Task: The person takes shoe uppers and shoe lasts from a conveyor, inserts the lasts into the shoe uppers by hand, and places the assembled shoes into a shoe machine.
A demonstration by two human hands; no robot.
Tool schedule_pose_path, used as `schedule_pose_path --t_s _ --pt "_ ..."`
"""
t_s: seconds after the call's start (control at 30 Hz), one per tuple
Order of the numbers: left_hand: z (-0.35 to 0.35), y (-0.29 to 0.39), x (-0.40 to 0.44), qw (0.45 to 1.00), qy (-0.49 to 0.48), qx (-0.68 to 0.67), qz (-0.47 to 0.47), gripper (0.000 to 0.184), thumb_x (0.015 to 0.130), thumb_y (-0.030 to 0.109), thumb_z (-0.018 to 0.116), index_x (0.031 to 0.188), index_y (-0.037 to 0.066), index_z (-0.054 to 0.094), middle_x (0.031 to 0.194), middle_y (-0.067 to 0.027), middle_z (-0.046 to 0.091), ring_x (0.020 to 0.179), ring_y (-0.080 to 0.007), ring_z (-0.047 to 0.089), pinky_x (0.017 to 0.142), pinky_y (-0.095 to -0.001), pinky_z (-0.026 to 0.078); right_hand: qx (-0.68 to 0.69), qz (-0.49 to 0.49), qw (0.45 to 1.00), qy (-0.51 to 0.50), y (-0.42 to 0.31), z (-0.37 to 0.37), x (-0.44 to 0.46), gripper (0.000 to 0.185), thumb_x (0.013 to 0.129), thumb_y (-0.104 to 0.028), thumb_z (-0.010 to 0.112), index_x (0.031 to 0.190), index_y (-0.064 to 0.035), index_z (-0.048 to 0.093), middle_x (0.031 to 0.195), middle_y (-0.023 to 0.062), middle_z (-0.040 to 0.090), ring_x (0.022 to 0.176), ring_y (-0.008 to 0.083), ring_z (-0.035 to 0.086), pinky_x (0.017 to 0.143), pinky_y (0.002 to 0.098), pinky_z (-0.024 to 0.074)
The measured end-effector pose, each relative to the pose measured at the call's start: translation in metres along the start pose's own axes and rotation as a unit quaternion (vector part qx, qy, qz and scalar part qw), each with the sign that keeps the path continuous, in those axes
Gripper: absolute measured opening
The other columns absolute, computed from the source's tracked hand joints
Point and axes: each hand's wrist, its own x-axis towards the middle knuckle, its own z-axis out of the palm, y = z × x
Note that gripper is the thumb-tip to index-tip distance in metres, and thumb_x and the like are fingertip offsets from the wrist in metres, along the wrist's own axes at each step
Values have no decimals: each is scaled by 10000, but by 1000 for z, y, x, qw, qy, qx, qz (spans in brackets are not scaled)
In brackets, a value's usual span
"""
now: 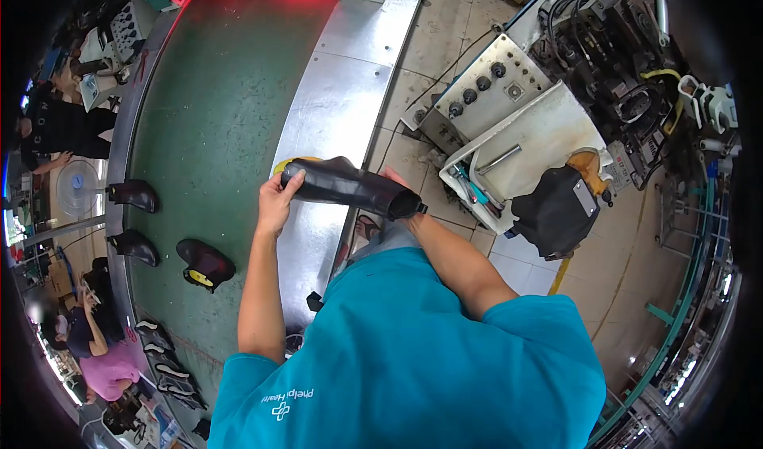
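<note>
A black leather boot (342,185) lies crosswise in front of my body, above the metal edge of the conveyor. My left hand (276,201) pinches its left end, thumb on top, next to a yellow patch showing at the boot's far side. Around the other end, from behind and below the shaft, curls my right hand (396,180), its fingers partly hidden by the boot. The shaft opening points right, toward my right wrist. On the green belt to the left rests a dark boot (205,265) with a yellow part showing.
The green conveyor belt (230,107) runs along the left with a metal border (334,91). More dark boots (133,196) stand at its far edge. On the right is a machine with a knobbed control panel (489,83). Two people work across the belt.
</note>
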Motion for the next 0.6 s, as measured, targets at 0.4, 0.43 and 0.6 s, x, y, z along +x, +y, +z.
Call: schedule_pose_path --t_s 0.4,0.43,0.6 --pt "-27 -46 45 989 138 13 -47 311 906 326 825 896 38 708 813 28 652 744 -69 532 708 -245 445 -309 -189 931 32 34 -38 73 372 1061 -252 544 1266 41 647 1173 157 734 1035 230 721 937 335 571" --pt "-27 -50 47 989 140 8 -49 311 906 326 825 896 38 708 813 28 652 744 -69 532 708 -245 445 -313 -187 930 33 31 -36 73 372 1061 -252 544 1266 41 647 1173 157 734 1035 230 721 937 335 571" --pt "-21 -103 69 943 327 20 55 378 890 379 832 926 18 726 807 27 655 729 -67 545 718 -241 446 -197 -83 948 235 20 20 49 267 946 -201 694 1100 14 732 1007 81 749 861 175 706 770 320 560"
